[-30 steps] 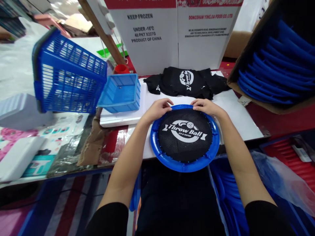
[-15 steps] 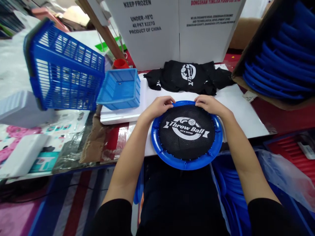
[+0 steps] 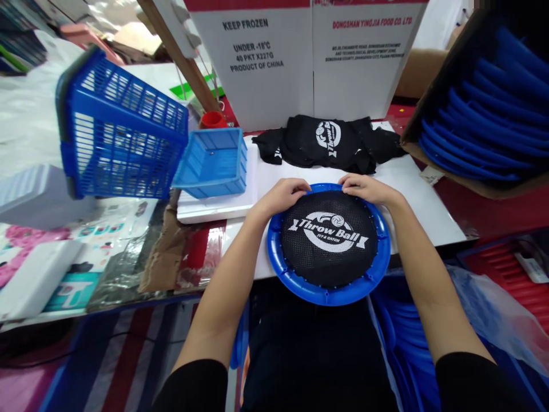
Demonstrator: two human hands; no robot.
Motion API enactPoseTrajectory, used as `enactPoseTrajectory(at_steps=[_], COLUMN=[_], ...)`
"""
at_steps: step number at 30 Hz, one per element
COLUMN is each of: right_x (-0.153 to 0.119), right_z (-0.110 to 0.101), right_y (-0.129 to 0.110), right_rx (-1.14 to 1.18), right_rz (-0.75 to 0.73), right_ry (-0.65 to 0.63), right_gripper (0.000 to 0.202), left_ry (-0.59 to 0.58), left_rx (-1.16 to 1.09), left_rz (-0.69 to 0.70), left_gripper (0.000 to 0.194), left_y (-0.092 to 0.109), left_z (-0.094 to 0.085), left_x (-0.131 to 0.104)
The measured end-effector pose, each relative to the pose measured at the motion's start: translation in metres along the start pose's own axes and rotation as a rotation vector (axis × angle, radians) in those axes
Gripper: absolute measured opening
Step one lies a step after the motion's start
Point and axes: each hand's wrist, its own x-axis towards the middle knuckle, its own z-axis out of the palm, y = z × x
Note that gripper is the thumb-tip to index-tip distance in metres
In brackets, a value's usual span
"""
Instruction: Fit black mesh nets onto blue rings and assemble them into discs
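A round blue plastic ring (image 3: 286, 281) with black mesh (image 3: 326, 260) stretched across it lies at the near edge of the white worktop, partly overhanging my lap. White "Throw Ball" lettering is printed on the mesh. My left hand (image 3: 286, 195) is closed at the far left of the rim, fingertips pinching where mesh meets ring. Just to its right, my right hand (image 3: 364, 187) pinches the far rim in the same way. The fingers hide the exact hold. Beyond them lies a pile of black printed mesh pieces (image 3: 300, 150).
A light-blue bin (image 3: 210, 163) sits on a white foam slab (image 3: 217, 212) at left, beside a tilted blue basket (image 3: 124, 129). At right, a cardboard box (image 3: 467, 182) holds several blue rings (image 3: 480, 129). A large white carton (image 3: 295, 94) stands behind.
The view has tilted slightly, so most things appear a little lower. Both hands stay at the ring's far rim, with small shifts of the fingers.
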Motion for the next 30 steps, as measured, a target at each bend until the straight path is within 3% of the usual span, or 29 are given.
enactPoseTrajectory(at_steps=[9,16,25,30], right_x=[-0.011,-0.011,-0.016,-0.009], right_z=[-0.013,-0.008,-0.003,0.011], right_y=[-0.007,-0.008,-0.025,-0.024], right_rx=[0.061,0.025,0.095,-0.012], right_rz=[-0.008,0.01,-0.045,-0.089], right_ry=[-0.199,-0.161,-0.049,-0.142], right_gripper=[0.034,0.034,0.023,0.034], left_ry=[0.044,0.01,-0.121,-0.115], left_rx=[0.254,0.372,0.393,0.404], left_rz=[0.275,0.41,0.243,0.139], left_gripper=[0.03,0.023,0.025,0.021], left_y=[0.019,0.025,0.035,0.048], left_z=[0.016,0.023,0.024,0.026], left_x=[-0.003,-0.005,-0.008,-0.006])
